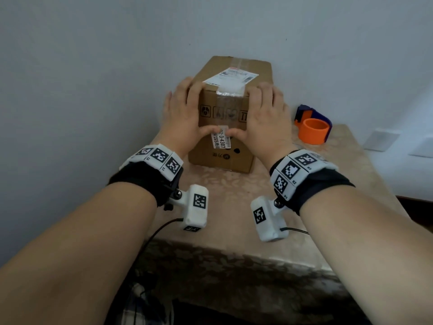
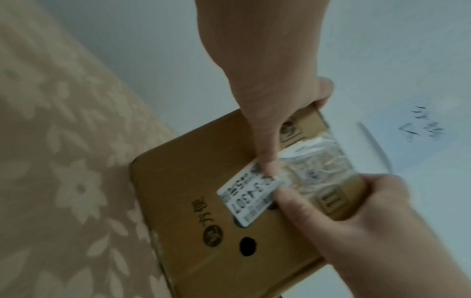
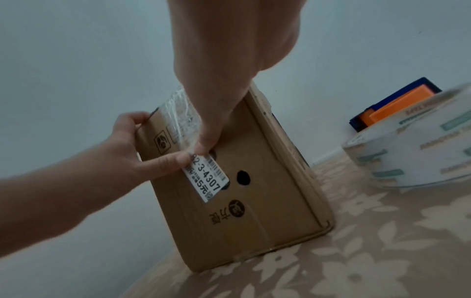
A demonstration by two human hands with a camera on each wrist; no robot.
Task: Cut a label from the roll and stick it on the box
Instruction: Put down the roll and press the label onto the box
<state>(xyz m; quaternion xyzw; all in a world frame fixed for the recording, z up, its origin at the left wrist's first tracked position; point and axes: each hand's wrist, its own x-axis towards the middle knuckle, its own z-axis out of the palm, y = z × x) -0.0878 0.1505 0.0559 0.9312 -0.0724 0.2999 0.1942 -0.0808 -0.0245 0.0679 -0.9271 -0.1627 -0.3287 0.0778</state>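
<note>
A brown cardboard box (image 1: 222, 158) stands upright on the table against the wall. On its front face is a white printed label (image 1: 221, 140) reading 3-4307, also seen in the left wrist view (image 2: 252, 197) and the right wrist view (image 3: 206, 179). My left hand (image 1: 182, 113) holds the box's left side, its fingers hooked over the top edge and its thumb pressing the label's top. My right hand (image 1: 264, 118) mirrors it on the right, thumb on the same label end. The label roll (image 3: 418, 145) lies to the right.
An orange and blue tape dispenser (image 1: 314, 127) sits at the back right by the wall. A floral beige cloth covers the table (image 1: 351, 172). An older shipping label and clear tape cover the box top. Wall sockets are at far right.
</note>
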